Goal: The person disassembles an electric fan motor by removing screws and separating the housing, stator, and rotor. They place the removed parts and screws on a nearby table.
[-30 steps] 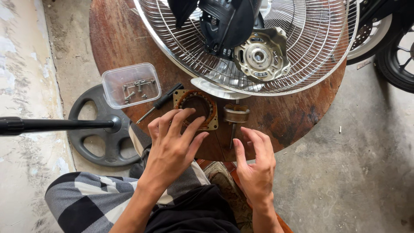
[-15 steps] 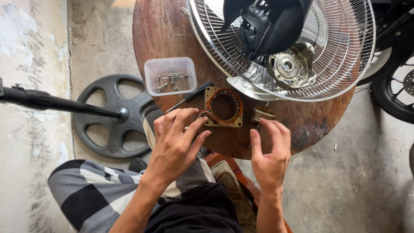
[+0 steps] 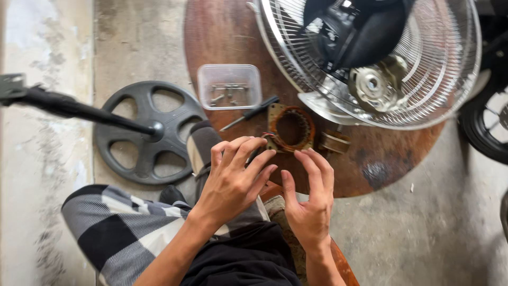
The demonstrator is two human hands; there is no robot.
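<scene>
Round wooden table (image 3: 370, 169), both hands (image 3: 275, 182) spread-fingered beside stator (image 3: 291, 128).

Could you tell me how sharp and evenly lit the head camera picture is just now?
Head view: soft daylight, no hard shadows; the fan grille is smeared by motion blur; both hands, left hand and right hand, and the copper-wound stator are slightly soft; the floor looks washed out at left.

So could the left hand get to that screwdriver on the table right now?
Probably yes. The left hand hovers open at the table's near edge, and the screwdriver lies just beyond its fingertips with nothing between them; the clear plastic box sits farther back.
</scene>
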